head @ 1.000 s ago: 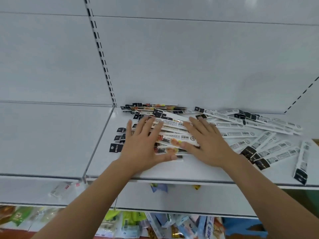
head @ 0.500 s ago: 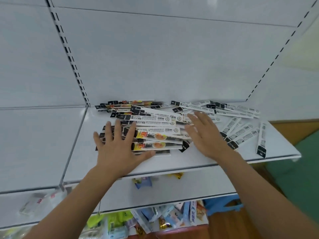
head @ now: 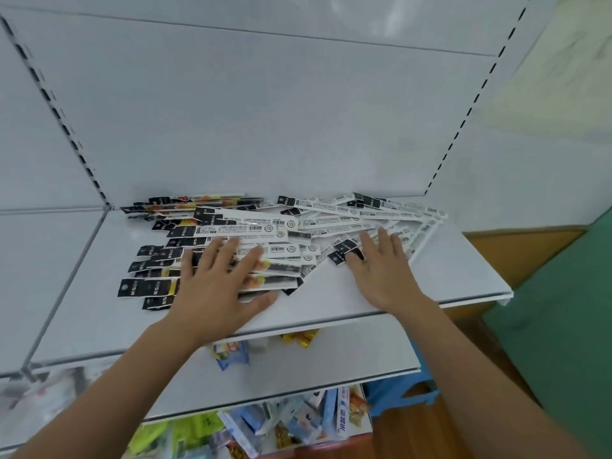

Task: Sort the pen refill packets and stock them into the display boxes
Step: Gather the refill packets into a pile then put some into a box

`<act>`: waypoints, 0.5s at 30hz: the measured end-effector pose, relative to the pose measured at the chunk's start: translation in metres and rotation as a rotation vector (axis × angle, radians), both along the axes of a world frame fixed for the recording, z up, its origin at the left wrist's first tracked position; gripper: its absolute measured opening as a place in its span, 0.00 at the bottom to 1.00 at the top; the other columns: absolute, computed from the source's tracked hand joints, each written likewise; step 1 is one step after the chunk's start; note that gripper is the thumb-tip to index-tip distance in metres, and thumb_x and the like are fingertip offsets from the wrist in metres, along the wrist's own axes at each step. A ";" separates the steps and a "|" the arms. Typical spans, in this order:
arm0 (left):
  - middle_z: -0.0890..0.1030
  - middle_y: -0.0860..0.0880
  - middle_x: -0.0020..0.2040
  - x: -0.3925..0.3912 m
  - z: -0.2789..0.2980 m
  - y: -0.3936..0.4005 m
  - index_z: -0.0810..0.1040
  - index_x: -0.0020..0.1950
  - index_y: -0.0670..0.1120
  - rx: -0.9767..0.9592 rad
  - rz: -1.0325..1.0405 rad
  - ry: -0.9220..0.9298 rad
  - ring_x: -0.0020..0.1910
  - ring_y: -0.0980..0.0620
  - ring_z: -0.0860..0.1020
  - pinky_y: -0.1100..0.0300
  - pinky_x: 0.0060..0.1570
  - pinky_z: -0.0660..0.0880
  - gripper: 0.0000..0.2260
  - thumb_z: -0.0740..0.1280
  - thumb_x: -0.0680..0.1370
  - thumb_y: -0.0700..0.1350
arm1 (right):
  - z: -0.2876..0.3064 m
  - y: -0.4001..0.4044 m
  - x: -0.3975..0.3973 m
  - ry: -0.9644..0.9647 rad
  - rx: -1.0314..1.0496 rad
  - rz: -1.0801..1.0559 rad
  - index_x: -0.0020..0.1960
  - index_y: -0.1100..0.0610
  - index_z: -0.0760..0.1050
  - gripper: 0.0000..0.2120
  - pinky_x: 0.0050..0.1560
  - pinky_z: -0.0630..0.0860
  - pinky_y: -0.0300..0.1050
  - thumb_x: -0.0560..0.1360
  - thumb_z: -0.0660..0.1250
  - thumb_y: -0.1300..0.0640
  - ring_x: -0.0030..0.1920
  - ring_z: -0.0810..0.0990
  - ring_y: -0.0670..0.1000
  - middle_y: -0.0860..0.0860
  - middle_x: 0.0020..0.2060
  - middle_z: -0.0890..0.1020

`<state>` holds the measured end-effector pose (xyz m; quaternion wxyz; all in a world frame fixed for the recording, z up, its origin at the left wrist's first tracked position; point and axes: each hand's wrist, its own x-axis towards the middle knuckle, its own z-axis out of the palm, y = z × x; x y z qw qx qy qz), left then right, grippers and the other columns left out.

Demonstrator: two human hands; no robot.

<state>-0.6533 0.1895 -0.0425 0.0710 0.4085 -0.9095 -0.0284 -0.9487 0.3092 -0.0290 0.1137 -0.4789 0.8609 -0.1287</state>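
On the shelf (head: 331, 303), both flat-open hands, left hand (head: 215, 286) and right hand (head: 381, 273), holding nothing, had raked the refill packets (head: 251, 230) tighter since a second ago; sorting barely started.

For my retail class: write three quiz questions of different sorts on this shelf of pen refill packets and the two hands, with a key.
1. True or false: the left hand lies flat, fingers spread, on the pen refill packets.
2. Multiple choice: the right hand rests
A. on the floor
B. at the right part of the pile, on the white shelf
C. on the blue stool
3. Fill in: the packets with orange and yellow prints lie toward the ____ side of the pile.

Key: 1 true; 2 B; 3 left
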 end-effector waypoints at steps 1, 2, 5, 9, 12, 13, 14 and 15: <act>0.50 0.51 0.86 0.000 0.001 0.000 0.46 0.83 0.66 -0.005 0.012 -0.011 0.85 0.45 0.43 0.31 0.79 0.45 0.43 0.41 0.72 0.83 | 0.004 -0.005 -0.004 -0.042 -0.059 0.025 0.85 0.50 0.53 0.31 0.83 0.46 0.60 0.86 0.52 0.39 0.84 0.43 0.61 0.57 0.85 0.48; 0.48 0.51 0.86 -0.001 0.003 0.001 0.46 0.83 0.65 -0.014 0.028 -0.015 0.85 0.45 0.43 0.32 0.79 0.45 0.44 0.42 0.71 0.84 | 0.010 -0.005 -0.013 -0.033 -0.121 0.063 0.84 0.52 0.57 0.30 0.83 0.49 0.59 0.86 0.52 0.43 0.84 0.47 0.61 0.59 0.84 0.53; 0.47 0.50 0.86 -0.006 0.009 0.003 0.49 0.84 0.64 -0.053 0.101 0.021 0.85 0.45 0.42 0.31 0.79 0.44 0.46 0.43 0.70 0.85 | 0.015 0.018 -0.064 0.161 -0.209 0.222 0.78 0.56 0.70 0.32 0.78 0.62 0.62 0.78 0.49 0.48 0.79 0.64 0.63 0.60 0.78 0.69; 0.42 0.49 0.86 -0.010 0.010 0.003 0.44 0.83 0.68 0.050 0.283 0.000 0.84 0.45 0.36 0.30 0.78 0.40 0.46 0.40 0.68 0.86 | 0.000 0.046 -0.123 0.273 0.089 0.335 0.84 0.38 0.55 0.35 0.82 0.49 0.63 0.77 0.49 0.35 0.85 0.44 0.58 0.45 0.85 0.50; 0.42 0.50 0.86 -0.017 0.007 0.006 0.42 0.82 0.69 0.113 0.295 -0.042 0.84 0.43 0.39 0.29 0.78 0.42 0.45 0.40 0.68 0.86 | -0.010 0.026 -0.118 0.274 0.101 0.378 0.84 0.34 0.43 0.37 0.83 0.42 0.62 0.77 0.40 0.25 0.85 0.38 0.54 0.42 0.85 0.43; 0.42 0.51 0.86 -0.020 0.007 0.008 0.42 0.82 0.69 0.117 0.283 -0.050 0.84 0.44 0.40 0.29 0.78 0.43 0.45 0.40 0.68 0.86 | -0.012 0.014 -0.112 0.267 0.089 0.386 0.84 0.35 0.42 0.36 0.83 0.41 0.63 0.78 0.39 0.26 0.84 0.37 0.54 0.43 0.85 0.42; 0.42 0.51 0.86 -0.023 0.007 0.012 0.42 0.82 0.69 0.114 0.271 -0.059 0.84 0.44 0.40 0.29 0.78 0.43 0.45 0.40 0.68 0.85 | -0.012 0.002 -0.105 0.255 0.085 0.386 0.84 0.35 0.42 0.34 0.82 0.40 0.64 0.80 0.40 0.27 0.84 0.36 0.55 0.44 0.85 0.41; 0.43 0.51 0.86 -0.026 0.007 0.017 0.42 0.82 0.69 0.107 0.263 -0.065 0.84 0.44 0.40 0.30 0.78 0.44 0.44 0.40 0.69 0.85 | -0.012 -0.010 -0.098 0.244 0.083 0.378 0.84 0.35 0.42 0.33 0.82 0.40 0.65 0.82 0.41 0.29 0.84 0.36 0.56 0.45 0.85 0.41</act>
